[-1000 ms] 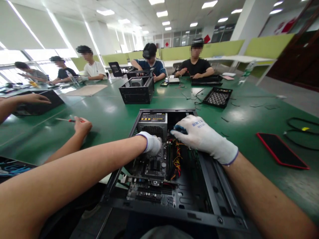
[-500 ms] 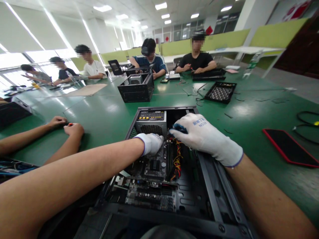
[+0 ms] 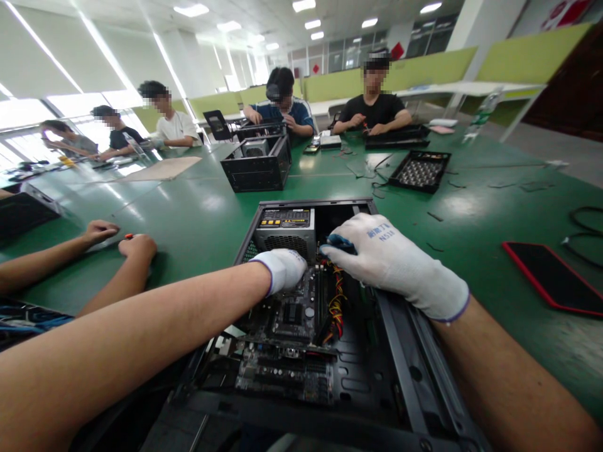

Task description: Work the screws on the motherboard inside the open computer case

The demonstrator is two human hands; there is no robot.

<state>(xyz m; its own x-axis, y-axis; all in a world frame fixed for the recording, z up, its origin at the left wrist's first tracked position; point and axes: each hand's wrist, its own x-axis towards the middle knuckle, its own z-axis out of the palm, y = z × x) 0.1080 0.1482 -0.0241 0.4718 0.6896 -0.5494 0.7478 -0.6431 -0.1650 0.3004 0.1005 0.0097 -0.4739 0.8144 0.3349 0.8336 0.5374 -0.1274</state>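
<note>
An open black computer case [image 3: 400, 351] lies in front of me, with a motherboard [image 3: 296, 314] inside. At its far left end is a grey power supply [image 3: 286, 240] with a yellow-and-black label. My left hand [image 3: 285, 269], in a white glove, reaches down between the power supply and the board; its fingertips are hidden. My right hand [image 3: 372, 248], gloved with blue-coated fingers, rests over the case's right rail. Its fingers are curled and closed beside the power supply, and what they hold is hidden. Twisted red, yellow and black cables [image 3: 336, 301] run below it.
A co-worker's bare hands [image 3: 136, 248] are at the left on the green table [image 3: 198, 220]. Across it stands another computer case [image 3: 257, 164], with a black tray [image 3: 419, 171] farther right. A red-edged black panel [image 3: 556, 276] lies to my right. Several people sit around.
My left hand has dipped slightly deeper and its thumb tip no longer shows. My right hand stays nearly in place. The co-worker's hands at the left have moved slightly apart.
</note>
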